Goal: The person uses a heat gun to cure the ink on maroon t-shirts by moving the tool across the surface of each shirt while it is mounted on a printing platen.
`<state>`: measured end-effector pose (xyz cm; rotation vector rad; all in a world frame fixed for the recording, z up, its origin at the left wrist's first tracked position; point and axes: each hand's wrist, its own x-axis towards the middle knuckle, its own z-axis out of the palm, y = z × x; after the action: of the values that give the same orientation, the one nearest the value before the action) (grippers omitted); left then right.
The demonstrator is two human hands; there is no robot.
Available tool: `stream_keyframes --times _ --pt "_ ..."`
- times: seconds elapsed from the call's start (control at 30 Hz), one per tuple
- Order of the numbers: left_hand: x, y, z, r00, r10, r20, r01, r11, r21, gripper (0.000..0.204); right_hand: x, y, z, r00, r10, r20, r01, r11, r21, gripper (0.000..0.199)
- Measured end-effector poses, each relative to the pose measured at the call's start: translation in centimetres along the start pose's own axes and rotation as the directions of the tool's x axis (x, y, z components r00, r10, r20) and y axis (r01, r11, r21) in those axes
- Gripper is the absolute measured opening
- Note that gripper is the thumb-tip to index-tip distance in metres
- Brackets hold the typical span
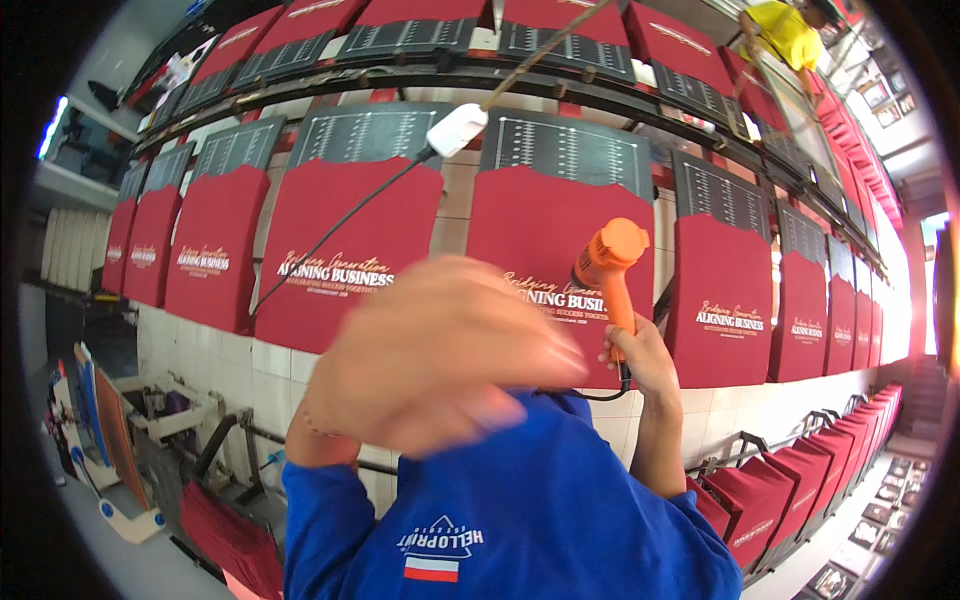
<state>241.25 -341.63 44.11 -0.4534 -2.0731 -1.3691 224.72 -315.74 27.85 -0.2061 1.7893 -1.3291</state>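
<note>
My right hand (pixel 643 355) is wrapped around the handle of an orange hair dryer (pixel 618 245). Its dark nozzle points left, over the white and gold print on a dark red shirt (pixel 560 235) stretched on a board. From the handle's lower end a black cord (pixel 612 396) runs to the left. Close to the camera, my left hand (pixel 440 355) is raised in front of my chest, blurred by motion. Its fingers stretch to the right with the thumb apart, and nothing shows in them. It covers part of the neighbouring printed shirt (pixel 350 225).
A white power socket (pixel 458 130) hangs from a pole, its dark cable (pixel 345 230) crossing the shirts. More red shirts (pixel 722 300) on dark boards line both sides, with another row beyond a metal rail (pixel 400 82). A person in yellow (pixel 785 35) bends at far right. Behind me stand more boards (pixel 795 490).
</note>
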Motion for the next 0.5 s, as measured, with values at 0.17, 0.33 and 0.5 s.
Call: stream_keyframes --times 0.17,0.33,0.5 --pt "4.9 2.4 5.6 0.921 0.388 -0.045 -0.390 0.914 -0.114 0.017 -2.3 -4.7 1.8 0.971 0.239 -0.015 -0.238 0.958 -0.158 0.017" --pt "5.7 2.6 7.9 0.902 0.425 -0.075 -0.432 0.895 -0.116 0.015 -0.1 -0.4 0.8 0.965 0.194 0.175 -0.154 0.964 -0.216 0.019" --pt "6.0 3.6 10.0 0.907 0.413 -0.082 -0.420 0.899 -0.126 0.014 -0.2 0.7 -0.2 0.974 0.120 0.190 -0.120 0.993 -0.011 0.017"
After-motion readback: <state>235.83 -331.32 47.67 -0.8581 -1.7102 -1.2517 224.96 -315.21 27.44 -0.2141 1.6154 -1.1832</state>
